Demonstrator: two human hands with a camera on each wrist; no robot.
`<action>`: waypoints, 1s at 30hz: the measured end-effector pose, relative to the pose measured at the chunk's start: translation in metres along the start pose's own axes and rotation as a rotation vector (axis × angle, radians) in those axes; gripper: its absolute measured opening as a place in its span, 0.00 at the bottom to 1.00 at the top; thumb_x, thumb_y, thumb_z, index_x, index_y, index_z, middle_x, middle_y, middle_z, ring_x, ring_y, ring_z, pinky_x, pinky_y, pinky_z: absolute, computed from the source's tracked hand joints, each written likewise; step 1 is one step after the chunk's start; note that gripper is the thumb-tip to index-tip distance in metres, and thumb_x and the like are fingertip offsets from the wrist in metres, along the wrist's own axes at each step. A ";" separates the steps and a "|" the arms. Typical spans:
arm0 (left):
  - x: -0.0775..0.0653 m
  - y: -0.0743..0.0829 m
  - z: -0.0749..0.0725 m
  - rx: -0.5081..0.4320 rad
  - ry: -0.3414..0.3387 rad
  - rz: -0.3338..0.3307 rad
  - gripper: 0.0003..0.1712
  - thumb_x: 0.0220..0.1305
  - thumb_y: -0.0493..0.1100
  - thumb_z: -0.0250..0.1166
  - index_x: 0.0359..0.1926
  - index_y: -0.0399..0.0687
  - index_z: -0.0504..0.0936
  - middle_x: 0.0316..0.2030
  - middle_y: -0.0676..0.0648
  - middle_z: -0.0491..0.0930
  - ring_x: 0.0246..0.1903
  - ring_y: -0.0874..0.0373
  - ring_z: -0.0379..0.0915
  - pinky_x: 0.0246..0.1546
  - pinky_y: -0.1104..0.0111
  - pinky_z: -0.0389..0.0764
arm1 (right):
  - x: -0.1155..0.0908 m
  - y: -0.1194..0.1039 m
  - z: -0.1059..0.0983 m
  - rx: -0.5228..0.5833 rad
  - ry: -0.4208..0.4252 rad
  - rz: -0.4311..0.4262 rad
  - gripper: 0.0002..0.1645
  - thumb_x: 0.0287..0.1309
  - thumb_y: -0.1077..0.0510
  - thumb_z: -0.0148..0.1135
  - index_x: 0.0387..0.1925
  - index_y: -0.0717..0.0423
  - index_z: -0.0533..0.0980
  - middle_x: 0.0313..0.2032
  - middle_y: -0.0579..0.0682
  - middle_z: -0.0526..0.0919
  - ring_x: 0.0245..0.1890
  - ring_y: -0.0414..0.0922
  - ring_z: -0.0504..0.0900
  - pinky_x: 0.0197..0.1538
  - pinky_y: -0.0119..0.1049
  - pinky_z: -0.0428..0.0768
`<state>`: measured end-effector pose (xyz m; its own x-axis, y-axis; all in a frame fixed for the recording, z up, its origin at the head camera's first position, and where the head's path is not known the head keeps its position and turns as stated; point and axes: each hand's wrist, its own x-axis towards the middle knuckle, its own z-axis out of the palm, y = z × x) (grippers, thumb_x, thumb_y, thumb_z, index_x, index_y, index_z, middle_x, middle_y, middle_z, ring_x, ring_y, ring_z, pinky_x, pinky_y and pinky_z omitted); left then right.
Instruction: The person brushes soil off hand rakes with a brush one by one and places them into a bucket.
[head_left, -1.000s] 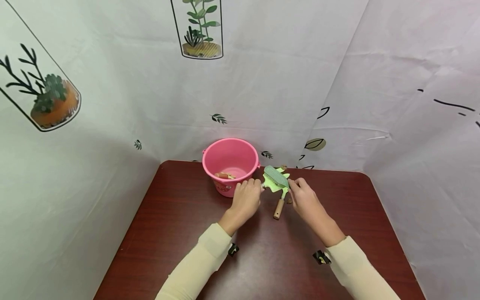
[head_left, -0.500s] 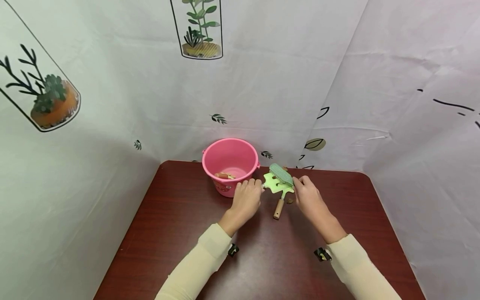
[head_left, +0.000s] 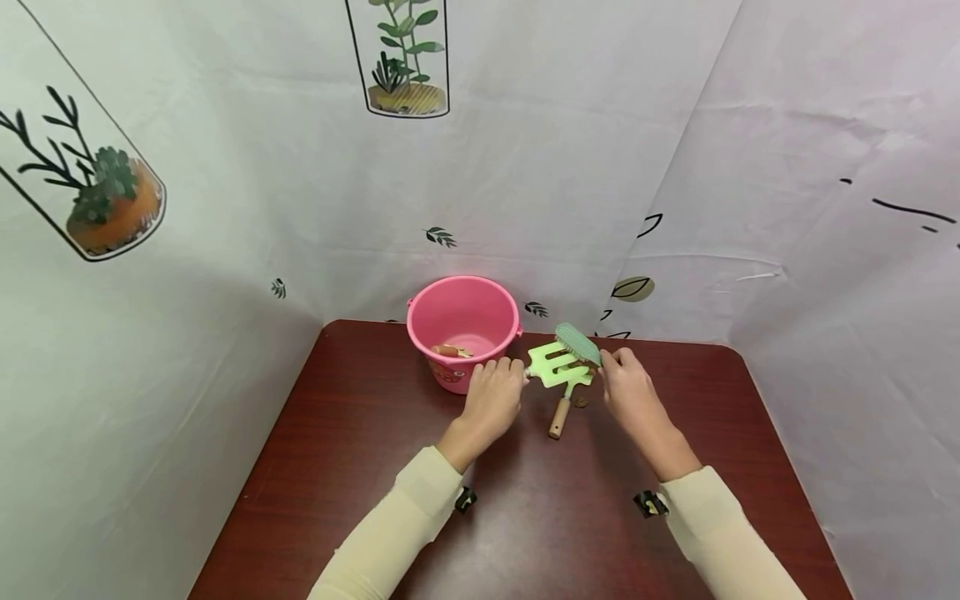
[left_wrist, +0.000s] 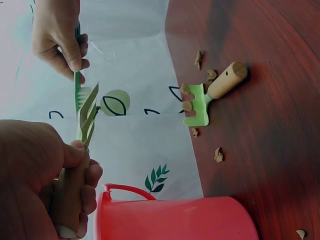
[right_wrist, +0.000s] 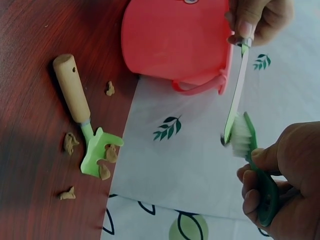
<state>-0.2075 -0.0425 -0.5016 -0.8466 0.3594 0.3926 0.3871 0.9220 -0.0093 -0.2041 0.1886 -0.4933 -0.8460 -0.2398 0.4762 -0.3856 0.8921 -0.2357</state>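
My left hand (head_left: 493,396) grips the wooden handle of a light green garden hand fork (head_left: 543,372), held up over the table beside the bucket. A green scrub brush (head_left: 577,343) with white bristles (right_wrist: 241,136) is in my right hand (head_left: 632,396), the thumb along its back. In the right wrist view the bristles press against the fork near its tine tips. Below them a small green hand rake (right_wrist: 75,95) with a wooden handle lies on the table, brown clumps (right_wrist: 111,153) caught at its teeth.
A pink bucket (head_left: 450,375) stands at the back left of the dark red table (head_left: 525,517), a wooden-handled tool (head_left: 450,351) inside. Several brown crumbs (left_wrist: 219,155) lie scattered around the rake. White patterned cloth (head_left: 570,167) hangs close behind the table.
My right hand has drawn the brush to the right along the fork, from its middle toward the tine tips, uncovering more of the fork. My left hand has stayed in place.
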 end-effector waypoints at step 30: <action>-0.002 0.000 -0.002 -0.043 -0.018 -0.013 0.10 0.71 0.48 0.66 0.41 0.45 0.81 0.33 0.47 0.83 0.33 0.50 0.80 0.33 0.60 0.76 | -0.003 0.009 -0.013 0.059 0.077 0.031 0.16 0.65 0.72 0.63 0.53 0.76 0.78 0.38 0.66 0.76 0.32 0.58 0.82 0.34 0.50 0.83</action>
<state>-0.2055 -0.0434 -0.5004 -0.8581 0.3503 0.3754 0.3909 0.9197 0.0355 -0.2002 0.2020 -0.4858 -0.8280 -0.1802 0.5309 -0.3823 0.8742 -0.2995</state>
